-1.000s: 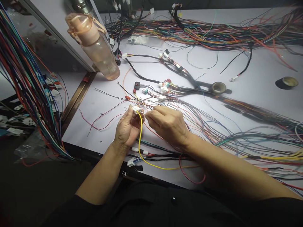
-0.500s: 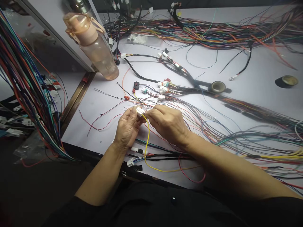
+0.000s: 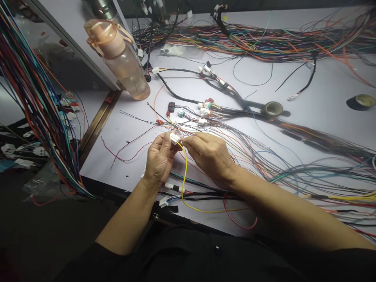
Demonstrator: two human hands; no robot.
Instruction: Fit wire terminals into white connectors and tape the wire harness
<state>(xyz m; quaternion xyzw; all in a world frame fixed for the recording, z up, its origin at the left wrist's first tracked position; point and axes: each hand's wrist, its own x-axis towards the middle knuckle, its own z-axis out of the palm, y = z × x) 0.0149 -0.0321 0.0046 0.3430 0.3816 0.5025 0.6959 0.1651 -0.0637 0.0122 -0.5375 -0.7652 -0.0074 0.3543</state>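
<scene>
My left hand [image 3: 158,158] is closed around a small white connector [image 3: 174,138], pinched between thumb and fingers just above the white table [image 3: 135,121]. My right hand [image 3: 210,154] pinches the yellow wire [image 3: 184,176] right where it meets the connector. From there the yellow wire hangs in a loop down to the table's near edge and runs off to the right. Both hands meet at the connector, over a spread of thin loose wires.
A pink translucent water bottle [image 3: 119,58] stands at the back left. A taped harness with white connectors [image 3: 204,109] and a tape roll [image 3: 272,108] lie behind the hands; another roll [image 3: 364,101] sits far right. Wire bundles [image 3: 264,41] cross the back; more hang at left [image 3: 35,102].
The yellow wire's loop has swung right, its end now at the connector. Both hands stayed together at the connector, shifting only slightly.
</scene>
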